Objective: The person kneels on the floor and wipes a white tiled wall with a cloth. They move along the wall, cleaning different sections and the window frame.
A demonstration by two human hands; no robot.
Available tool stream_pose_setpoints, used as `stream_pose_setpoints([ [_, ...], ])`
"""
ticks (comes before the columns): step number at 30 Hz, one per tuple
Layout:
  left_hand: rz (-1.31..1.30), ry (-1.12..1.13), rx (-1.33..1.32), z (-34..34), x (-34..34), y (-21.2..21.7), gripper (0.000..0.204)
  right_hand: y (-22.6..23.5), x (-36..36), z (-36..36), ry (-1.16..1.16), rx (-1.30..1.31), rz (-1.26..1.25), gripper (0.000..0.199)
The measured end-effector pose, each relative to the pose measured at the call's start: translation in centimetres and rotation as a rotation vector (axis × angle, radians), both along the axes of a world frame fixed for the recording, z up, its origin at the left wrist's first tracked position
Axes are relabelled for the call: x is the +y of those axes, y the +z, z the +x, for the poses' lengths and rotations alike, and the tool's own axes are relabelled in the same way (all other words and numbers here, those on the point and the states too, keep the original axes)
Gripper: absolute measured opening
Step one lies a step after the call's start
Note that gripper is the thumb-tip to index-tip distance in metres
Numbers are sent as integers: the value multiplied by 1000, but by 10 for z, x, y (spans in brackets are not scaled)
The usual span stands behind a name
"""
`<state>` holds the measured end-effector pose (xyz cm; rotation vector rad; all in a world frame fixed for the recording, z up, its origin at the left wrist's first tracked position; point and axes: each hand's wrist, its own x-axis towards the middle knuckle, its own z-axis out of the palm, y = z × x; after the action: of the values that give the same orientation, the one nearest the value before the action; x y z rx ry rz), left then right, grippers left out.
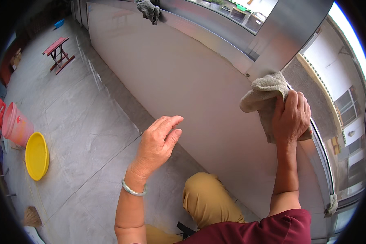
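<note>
My right hand (290, 118) grips a beige cloth (262, 95) and presses it against the metal window frame (268, 44), where the upright bar meets the lower rail. My left hand (156, 144) hovers free in front of the white wall panel (183, 77) below the window, fingers loosely apart and holding nothing. It wears a pale green bangle (133, 190) at the wrist. My knee in mustard trousers (207, 197) is raised close to the wall.
A grey rag (149, 10) lies on the window rail further along. On the grey tiled floor stand a small red folding stool (59, 53), a pink bucket (15, 125) and a yellow basin (36, 155). A straw broom (31, 216) lies at lower left.
</note>
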<state>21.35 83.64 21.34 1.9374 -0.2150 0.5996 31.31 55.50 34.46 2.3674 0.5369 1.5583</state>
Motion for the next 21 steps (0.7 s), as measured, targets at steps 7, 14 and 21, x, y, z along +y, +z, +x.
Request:
stream_pose_setpoints([
  [7, 98, 434, -221, 125, 49, 68, 49, 4, 0, -19, -12, 78, 51, 34],
  [14, -329, 529, 14, 252, 142, 125, 121, 24, 3, -23, 37, 285, 82, 31],
  [21, -519, 460, 89, 293, 180, 138, 28, 20, 8, -31, -33, 382, 195, 34],
])
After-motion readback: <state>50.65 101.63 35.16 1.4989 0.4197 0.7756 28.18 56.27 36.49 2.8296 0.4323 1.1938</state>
